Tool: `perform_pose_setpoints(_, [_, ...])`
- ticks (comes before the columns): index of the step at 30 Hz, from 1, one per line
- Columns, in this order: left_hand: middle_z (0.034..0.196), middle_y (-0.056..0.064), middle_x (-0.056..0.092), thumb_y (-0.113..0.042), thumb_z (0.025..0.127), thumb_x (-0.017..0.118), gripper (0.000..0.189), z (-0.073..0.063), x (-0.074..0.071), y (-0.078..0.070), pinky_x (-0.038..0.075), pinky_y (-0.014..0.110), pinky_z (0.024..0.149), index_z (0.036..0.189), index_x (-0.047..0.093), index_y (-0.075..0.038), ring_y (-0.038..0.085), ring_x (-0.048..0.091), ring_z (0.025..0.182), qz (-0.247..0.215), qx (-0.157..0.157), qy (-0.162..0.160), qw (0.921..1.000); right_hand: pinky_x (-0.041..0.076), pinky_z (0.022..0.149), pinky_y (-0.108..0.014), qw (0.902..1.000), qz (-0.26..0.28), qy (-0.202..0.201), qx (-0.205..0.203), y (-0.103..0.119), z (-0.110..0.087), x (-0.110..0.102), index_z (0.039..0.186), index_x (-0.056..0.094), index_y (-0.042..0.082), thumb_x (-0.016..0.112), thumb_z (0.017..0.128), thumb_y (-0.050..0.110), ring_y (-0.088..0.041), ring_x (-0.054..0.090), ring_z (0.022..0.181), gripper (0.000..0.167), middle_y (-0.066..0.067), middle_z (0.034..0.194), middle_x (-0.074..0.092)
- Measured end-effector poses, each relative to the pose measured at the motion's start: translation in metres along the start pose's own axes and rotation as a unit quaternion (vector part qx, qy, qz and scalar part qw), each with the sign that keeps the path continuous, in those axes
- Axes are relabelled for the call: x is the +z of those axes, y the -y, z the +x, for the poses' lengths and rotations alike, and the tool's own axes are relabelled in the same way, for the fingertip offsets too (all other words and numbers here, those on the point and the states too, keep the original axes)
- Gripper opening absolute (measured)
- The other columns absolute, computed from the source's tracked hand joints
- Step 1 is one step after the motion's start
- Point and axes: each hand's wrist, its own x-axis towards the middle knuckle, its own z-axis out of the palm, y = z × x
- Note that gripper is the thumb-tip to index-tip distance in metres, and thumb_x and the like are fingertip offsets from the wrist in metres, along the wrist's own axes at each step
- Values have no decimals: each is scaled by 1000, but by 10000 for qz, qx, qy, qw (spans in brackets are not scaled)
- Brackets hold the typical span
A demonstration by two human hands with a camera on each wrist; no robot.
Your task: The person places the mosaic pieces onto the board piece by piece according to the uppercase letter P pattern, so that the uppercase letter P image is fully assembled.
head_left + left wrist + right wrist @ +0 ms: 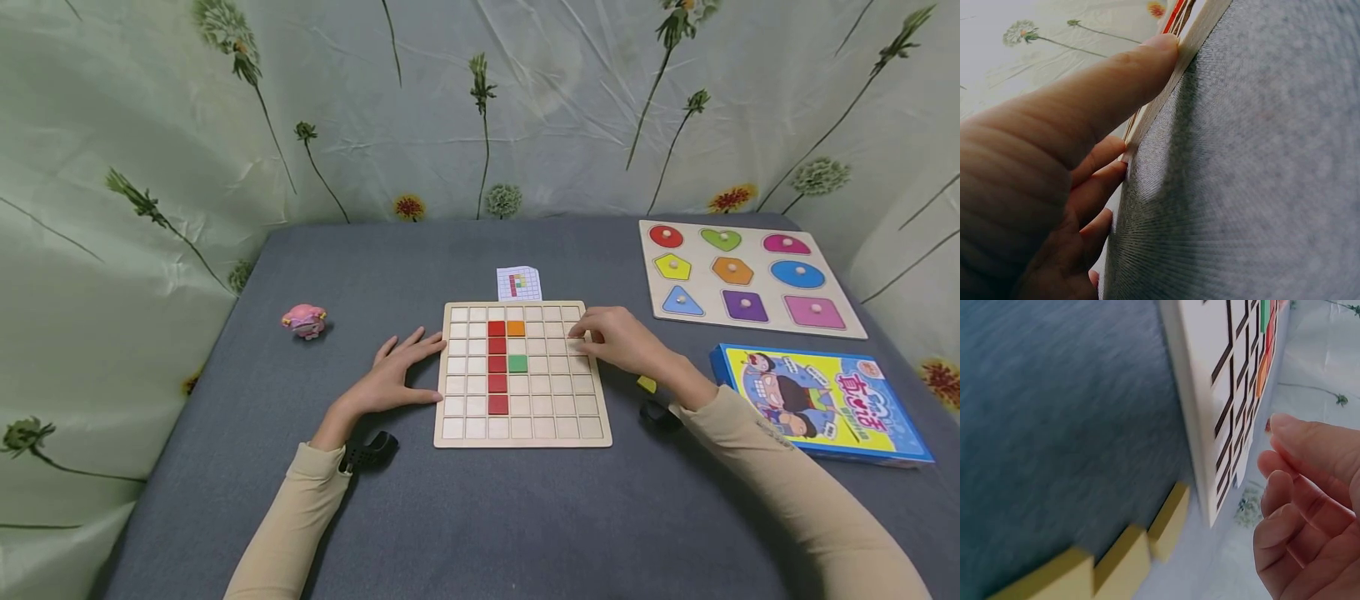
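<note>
A square wooden grid board (522, 442) lies on the table, with several red tiles (497, 364) in a column, an orange tile (516, 328) and a green tile (517, 363) beside them. My left hand (393, 375) rests at the board's left edge; its fingers are spread and the thumb touches the rim. Over the board's right edge hovers my right hand (618, 337), thumb and forefinger brought together, other fingers curled. A tiny reddish-brown spot shows by that thumb tip in the right wrist view; whether it is a held piece is unclear. Yellow tiles (1169, 522) lie right of the board.
Behind the board is a small pattern card (519, 283). A shape-peg puzzle (757, 279) lies at the back right, with a blue-yellow box (825, 404) in front of it. On the left sits a pink toy figure (304, 321). A flowered curtain (435, 108) hangs behind.
</note>
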Motion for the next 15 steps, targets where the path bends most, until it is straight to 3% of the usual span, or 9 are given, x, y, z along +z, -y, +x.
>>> perform_pose_setpoints(8, [154, 9, 32, -33, 77, 76, 80, 0, 0, 1, -1, 60, 113, 145, 38, -13, 35, 14, 147, 17, -45, 21, 10000, 40, 56, -20, 9997, -180, -169, 36, -12, -10, -2, 96, 73, 2, 71, 80, 7, -8, 48, 62, 16, -9, 87, 69])
perform_pose_setpoints(15, [154, 9, 32, -33, 77, 76, 80, 1, 0, 0, -2, 60, 113, 145, 37, -13, 35, 13, 147, 22, -64, 62, 10000, 38, 57, -19, 9997, -49, -62, 225, -19, -17, -8, 98, 72, 1, 70, 81, 5, -10, 48, 66, 18, -11, 89, 69])
